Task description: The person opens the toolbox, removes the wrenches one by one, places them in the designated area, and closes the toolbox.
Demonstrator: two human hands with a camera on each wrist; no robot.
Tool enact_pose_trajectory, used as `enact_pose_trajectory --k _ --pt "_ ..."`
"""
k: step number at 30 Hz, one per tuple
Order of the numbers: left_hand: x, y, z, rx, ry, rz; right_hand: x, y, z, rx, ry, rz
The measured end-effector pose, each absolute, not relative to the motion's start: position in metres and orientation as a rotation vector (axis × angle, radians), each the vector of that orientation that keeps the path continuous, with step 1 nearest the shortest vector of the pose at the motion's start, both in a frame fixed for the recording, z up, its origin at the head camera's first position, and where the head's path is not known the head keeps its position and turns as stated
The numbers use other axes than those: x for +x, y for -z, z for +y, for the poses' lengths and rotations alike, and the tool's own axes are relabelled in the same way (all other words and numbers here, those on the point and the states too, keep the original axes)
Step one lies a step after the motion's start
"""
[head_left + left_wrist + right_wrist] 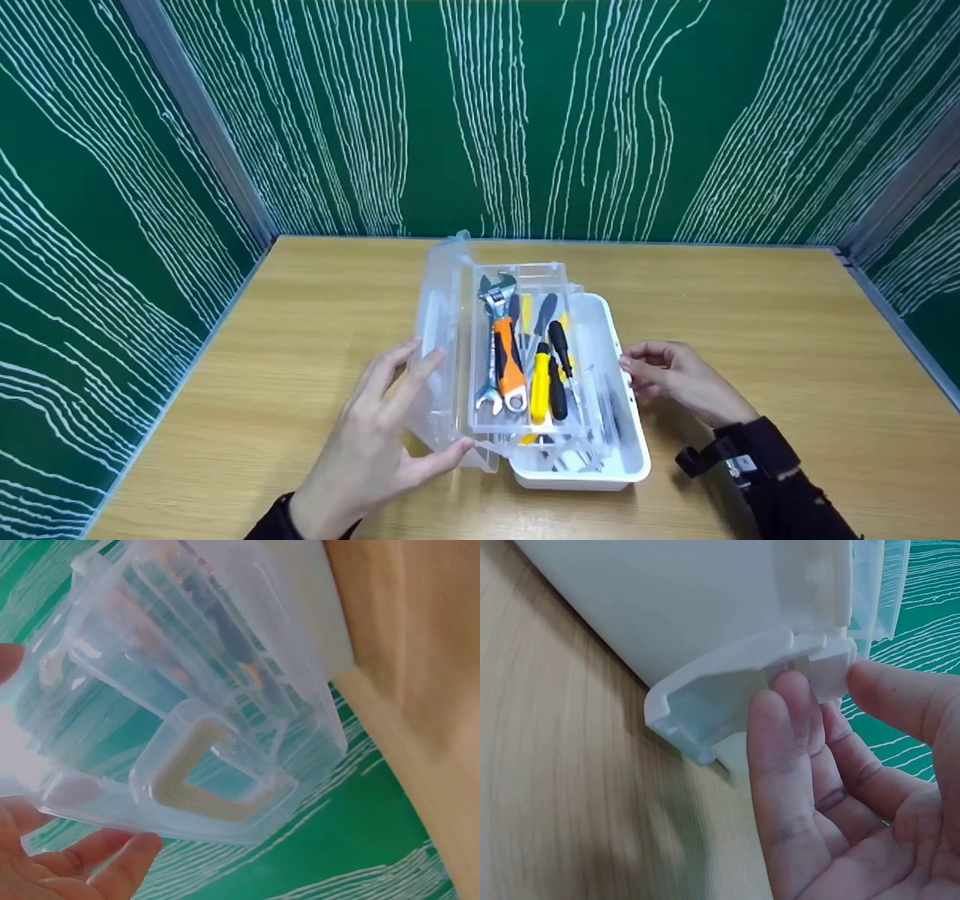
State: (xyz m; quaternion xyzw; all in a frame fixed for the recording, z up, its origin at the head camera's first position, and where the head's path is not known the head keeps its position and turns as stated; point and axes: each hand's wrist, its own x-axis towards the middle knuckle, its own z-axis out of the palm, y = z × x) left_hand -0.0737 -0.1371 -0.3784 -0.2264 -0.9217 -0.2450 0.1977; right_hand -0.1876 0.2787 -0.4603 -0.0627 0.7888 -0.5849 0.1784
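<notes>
Open toolbox [577, 484] sat mid-surface [337, 300], off the far edge — left grip [367, 427] spread, fingers touching clear lid [442, 315]; right grip [686, 379] pinched white side latch [712, 694].

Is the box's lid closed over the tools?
No, the clear lid stands open beside the white box, leaving the orange wrench in the tray uncovered.

green walls [427, 112] | white wavy lines [487, 112] | grey corner posts [202, 120] | wood-grain tabletop [322, 315]
</notes>
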Motion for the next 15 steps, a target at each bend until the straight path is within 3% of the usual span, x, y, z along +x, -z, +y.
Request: enact_pose_trajectory --k 15 --pt "-0.061 0.379 -0.155 -0.383 0.857 -2.795 -0.190 0.463 0.278 -0.134 1.636 2.254"
